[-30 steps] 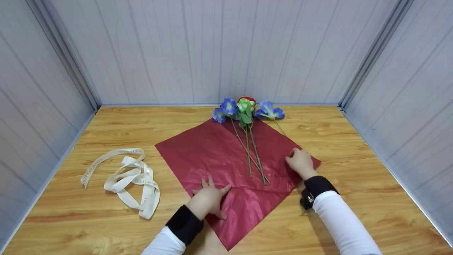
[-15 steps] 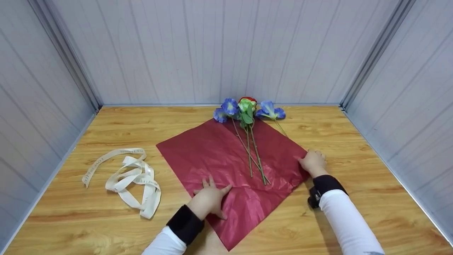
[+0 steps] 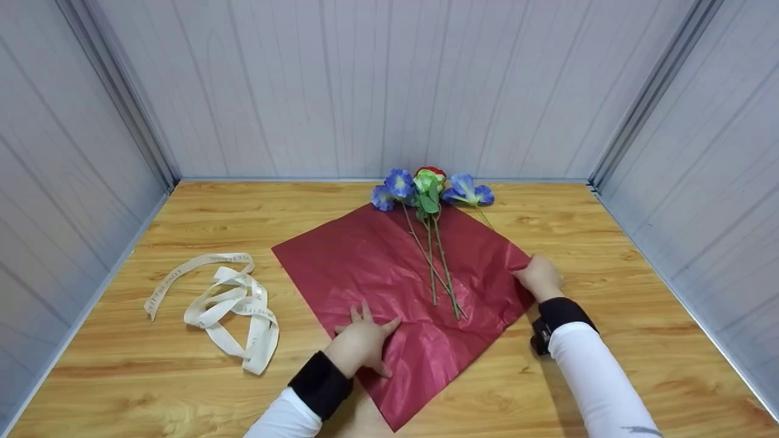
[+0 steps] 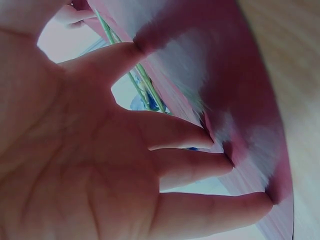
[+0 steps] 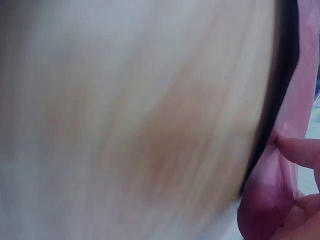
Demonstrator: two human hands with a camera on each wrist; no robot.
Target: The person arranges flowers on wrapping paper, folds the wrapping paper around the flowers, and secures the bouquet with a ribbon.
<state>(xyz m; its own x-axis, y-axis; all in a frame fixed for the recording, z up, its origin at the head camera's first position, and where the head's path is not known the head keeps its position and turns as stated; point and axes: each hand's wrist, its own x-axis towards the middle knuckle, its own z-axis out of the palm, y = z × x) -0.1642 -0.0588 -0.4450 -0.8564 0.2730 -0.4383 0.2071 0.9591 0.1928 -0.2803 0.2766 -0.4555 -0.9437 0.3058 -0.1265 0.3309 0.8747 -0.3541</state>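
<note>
A sheet of dark red wrapping paper (image 3: 341, 255) lies cornerwise on the wooden table. My left hand (image 3: 360, 344) presses its near left edge with spread fingers; in the left wrist view the fingertips (image 4: 260, 202) touch the sheet. At the sheet's right corner my right hand (image 3: 540, 278) pinches the paper between thumb and fingers; the right wrist view shows the corner bent up in the fingers (image 5: 302, 152). Long green stems (image 3: 444, 261) lie on the paper, bearing a red and pale green flower head (image 3: 429, 180) and blue flowers (image 3: 398, 184) at the far corner.
Another blue flower (image 3: 468, 190) lies by the far right edge of the sheet, its stem partly hidden. A loose cream ribbon (image 3: 261, 340) with printed letters is heaped on the left of the table (image 3: 109, 377). Pale panel walls (image 3: 353, 91) stand behind and at both sides.
My right hand has moved right along the sheet to its right corner and now grips it there. The left hand has stayed in place.
</note>
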